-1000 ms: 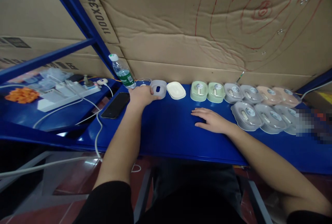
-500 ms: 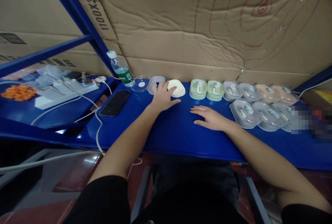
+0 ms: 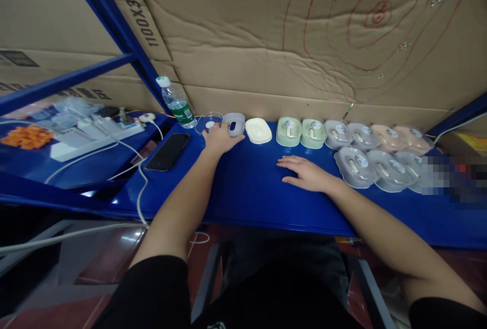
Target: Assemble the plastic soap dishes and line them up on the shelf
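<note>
My left hand [image 3: 219,139] reaches over the near right edge of a clear lid [image 3: 201,125] with a white round label. Its fingers are stretched forward and its thumb points right, beside a grey box part [image 3: 239,125] with an oval hole. Whether the fingertips touch the lid or the grey part, I cannot tell. A cream shallow dish [image 3: 258,131] lies just right of the grey part. My right hand [image 3: 304,172] rests on the blue table [image 3: 247,192] with its fingers apart, holding nothing. Beyond it stand two green lidded boxes [image 3: 288,133].
Several grey lidded boxes [image 3: 356,167] and pink ones [image 3: 388,138] line the right side. A phone [image 3: 168,152] and a water bottle [image 3: 178,108] are at left, near a white cable and a power strip [image 3: 95,136]. Cardboard [image 3: 236,65] walls the back.
My left hand has moved left, from between the grey part and the cream dish to the clear lid. The grey part and lid sit slightly farther right. My right hand stays put.
</note>
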A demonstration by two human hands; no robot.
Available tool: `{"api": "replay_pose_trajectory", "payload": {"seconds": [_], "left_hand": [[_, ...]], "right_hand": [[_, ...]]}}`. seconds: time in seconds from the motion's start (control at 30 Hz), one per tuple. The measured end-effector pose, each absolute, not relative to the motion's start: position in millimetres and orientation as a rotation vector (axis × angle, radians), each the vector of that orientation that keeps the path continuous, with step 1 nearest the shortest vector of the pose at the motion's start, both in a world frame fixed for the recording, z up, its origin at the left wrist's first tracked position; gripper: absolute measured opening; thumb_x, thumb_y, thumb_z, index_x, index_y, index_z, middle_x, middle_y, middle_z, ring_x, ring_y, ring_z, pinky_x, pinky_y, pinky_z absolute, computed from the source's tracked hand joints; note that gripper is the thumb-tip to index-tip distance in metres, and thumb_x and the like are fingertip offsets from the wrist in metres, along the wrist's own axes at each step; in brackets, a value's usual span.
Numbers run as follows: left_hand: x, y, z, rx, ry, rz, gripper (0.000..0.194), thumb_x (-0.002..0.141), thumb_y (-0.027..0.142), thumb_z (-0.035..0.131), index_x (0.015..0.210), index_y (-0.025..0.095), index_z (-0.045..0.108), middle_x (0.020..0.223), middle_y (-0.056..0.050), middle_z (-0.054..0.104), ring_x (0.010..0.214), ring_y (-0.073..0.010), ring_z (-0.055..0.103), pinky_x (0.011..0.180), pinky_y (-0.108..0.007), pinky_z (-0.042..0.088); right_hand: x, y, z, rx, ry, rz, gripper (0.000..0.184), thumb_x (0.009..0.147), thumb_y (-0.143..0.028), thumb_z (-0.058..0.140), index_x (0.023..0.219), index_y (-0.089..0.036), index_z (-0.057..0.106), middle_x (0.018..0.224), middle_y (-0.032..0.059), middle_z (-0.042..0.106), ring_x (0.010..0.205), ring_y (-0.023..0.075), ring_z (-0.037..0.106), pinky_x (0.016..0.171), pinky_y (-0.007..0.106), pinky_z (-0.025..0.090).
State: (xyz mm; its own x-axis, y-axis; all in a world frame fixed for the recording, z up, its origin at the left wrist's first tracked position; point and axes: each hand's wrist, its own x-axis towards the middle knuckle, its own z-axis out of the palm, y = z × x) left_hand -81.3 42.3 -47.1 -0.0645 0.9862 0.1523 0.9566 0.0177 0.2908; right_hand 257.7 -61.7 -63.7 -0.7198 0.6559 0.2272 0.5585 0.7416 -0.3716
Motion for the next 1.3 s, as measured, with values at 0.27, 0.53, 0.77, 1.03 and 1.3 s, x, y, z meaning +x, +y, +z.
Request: {"api": "replay_pose_trajectory", "payload": {"seconds": [0.27, 0.53, 0.77, 1.03, 1.3], "left_hand": [[-74.1, 39.4, -49.7, 2.163, 2.164, 0.465, 0.087, 0.087, 0.078, 0.069, 0.150, 0.018, 0.064, 0.163, -0.028, 0.049, 0.154, -0.0476, 0.042, 0.126, -0.075, 0.022], [-30.8, 28.2, -61.2, 2.774, 1.572, 0.562, 0.048, 0.097, 0.054, 0.070, 0.138, 0.029, 0.076, 0.170, -0.014, 0.048, 0.160, -0.0432, 0.036, 0.131, -0.070, 0.010], [-45.8, 32.6, -67.8, 2.753, 1.642, 0.662, 0.032, 0.100, 0.028, 0.056, 0.114, 0.027, 0.084, 0.155, -0.013, 0.063, 0.152, -0.0406, 0.046, 0.128, -0.076, 0.012], [-48.7, 32.3, -67.3, 2.587, 1.844, 0.594, 0.039, 0.096, 0.050, 0.066, 0.122, 0.025, 0.080, 0.155, -0.017, 0.062, 0.150, -0.0438, 0.047, 0.127, -0.077, 0.014], [-47.4, 35.0, -64.6, 2.466, 1.888, 0.577, 0.038, 0.094, 0.056, 0.070, 0.116, 0.026, 0.079, 0.141, -0.013, 0.071, 0.140, -0.0414, 0.055, 0.129, -0.074, 0.010]], "right_hand": [[256.8, -62.4, -61.7, -0.933, -2.616, 0.387, 0.051, 0.104, -0.043, 0.069, 0.150, -0.023, 0.066, 0.155, 0.0150, 0.066, 0.148, 0.0359, 0.060, 0.123, 0.061, 0.050], [255.4, -61.4, -62.4, -0.947, -2.628, 0.354, 0.050, 0.104, -0.043, 0.069, 0.150, -0.024, 0.065, 0.156, 0.0148, 0.066, 0.147, 0.0351, 0.061, 0.123, 0.061, 0.050], [257.9, -63.4, -52.9, -0.954, -2.605, 0.277, 0.047, 0.105, -0.042, 0.065, 0.148, -0.021, 0.066, 0.152, 0.0155, 0.069, 0.144, 0.0331, 0.063, 0.122, 0.057, 0.050], [297.4, -69.7, -14.5, -1.574, -2.454, -0.177, 0.059, 0.104, -0.053, 0.061, 0.153, -0.020, 0.061, 0.156, 0.0191, 0.064, 0.146, 0.0439, 0.058, 0.123, 0.073, 0.039], [366.2, -60.4, 0.2, -1.886, -2.344, 0.049, 0.082, 0.097, -0.069, 0.058, 0.161, -0.017, 0.054, 0.158, 0.0215, 0.062, 0.146, 0.0501, 0.056, 0.117, 0.067, 0.050]]}}
